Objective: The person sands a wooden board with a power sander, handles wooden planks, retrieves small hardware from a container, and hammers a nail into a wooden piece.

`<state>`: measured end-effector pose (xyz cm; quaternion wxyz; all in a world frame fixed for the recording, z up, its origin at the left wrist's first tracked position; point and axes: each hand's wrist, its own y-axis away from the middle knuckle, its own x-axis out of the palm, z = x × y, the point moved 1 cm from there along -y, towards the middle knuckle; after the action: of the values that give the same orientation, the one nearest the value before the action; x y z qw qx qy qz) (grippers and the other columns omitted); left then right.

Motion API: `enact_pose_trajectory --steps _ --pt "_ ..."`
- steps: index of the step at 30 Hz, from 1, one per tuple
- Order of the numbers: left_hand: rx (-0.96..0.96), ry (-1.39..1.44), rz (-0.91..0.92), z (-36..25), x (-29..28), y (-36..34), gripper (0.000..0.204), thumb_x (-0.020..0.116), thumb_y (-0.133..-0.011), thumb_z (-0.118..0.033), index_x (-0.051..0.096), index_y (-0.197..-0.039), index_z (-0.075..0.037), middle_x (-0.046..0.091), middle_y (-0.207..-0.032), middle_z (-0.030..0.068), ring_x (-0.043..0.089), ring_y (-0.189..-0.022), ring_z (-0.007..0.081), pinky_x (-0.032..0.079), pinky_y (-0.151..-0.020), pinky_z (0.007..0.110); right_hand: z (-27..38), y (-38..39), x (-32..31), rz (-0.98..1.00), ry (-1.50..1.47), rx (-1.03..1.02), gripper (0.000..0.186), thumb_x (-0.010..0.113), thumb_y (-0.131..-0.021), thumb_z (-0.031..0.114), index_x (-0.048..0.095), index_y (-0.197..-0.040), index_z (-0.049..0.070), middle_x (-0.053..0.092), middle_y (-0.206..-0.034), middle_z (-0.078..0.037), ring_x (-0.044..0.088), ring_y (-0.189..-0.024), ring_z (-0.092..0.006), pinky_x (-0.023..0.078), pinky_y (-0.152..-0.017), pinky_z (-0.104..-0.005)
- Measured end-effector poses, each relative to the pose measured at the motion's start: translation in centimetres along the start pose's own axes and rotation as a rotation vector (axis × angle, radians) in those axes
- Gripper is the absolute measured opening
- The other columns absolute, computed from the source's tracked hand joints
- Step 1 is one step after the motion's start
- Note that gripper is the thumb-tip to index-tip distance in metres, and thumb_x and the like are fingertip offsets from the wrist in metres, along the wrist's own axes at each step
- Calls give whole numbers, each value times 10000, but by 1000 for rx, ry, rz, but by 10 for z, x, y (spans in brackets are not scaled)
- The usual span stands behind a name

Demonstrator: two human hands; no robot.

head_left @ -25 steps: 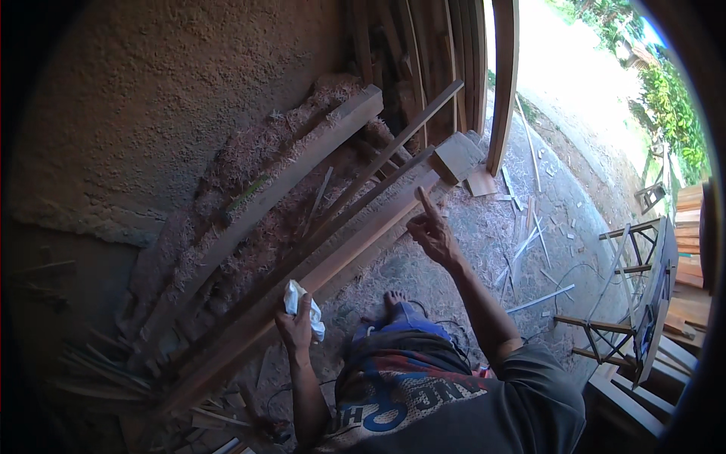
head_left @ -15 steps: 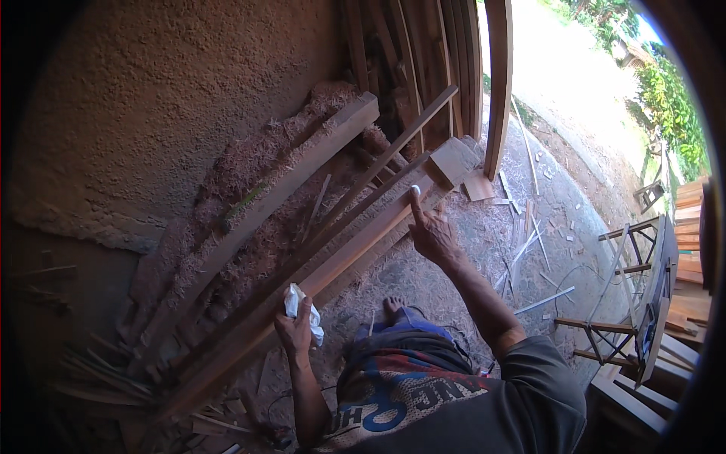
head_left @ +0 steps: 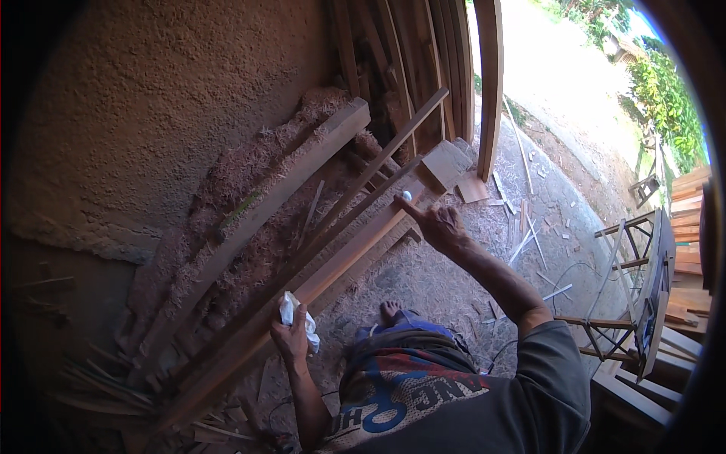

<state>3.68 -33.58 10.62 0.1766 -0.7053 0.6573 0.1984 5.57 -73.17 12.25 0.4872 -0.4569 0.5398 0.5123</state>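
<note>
Right hand [head_left: 445,227] near the upper-right end of the planed timber beam [head_left: 349,258], left hand [head_left: 289,340] about midway along.
Beam's long axis slants lower left to upper right; right hand is nearer the wooden block [head_left: 446,166]. Right grip loosely spread, index finger out over the beam by a white dab [head_left: 407,196]; can't tell contact from here. Left grip pinches a crumpled white wrap [head_left: 289,308].

white blob [head_left: 407,196], too small for certainty
</note>
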Motion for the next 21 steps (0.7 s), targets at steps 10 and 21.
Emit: enact_pose_trajectory --steps 10,21 --pt "-27 -39 -87 11 3 2 559 777 -851 -345 621 -1205 59 680 -1085 193 655 -989 274 503 -837 405 -34 -12 -6 -87 -69 86 844 545 -863 31 169 -1572 291 636 -674 -141 654 -568 -267 522 -562 -430" --pt "-101 -80 -4 14 4 -1 587 762 -862 -351 581 -1260 41 641 -1156 220 633 -1071 336 497 -902 416 31 25 57 -226 -609 -176 783 551 -893 130 183 -1572 258 687 -823 -173 674 -719 -363 526 -681 -453"
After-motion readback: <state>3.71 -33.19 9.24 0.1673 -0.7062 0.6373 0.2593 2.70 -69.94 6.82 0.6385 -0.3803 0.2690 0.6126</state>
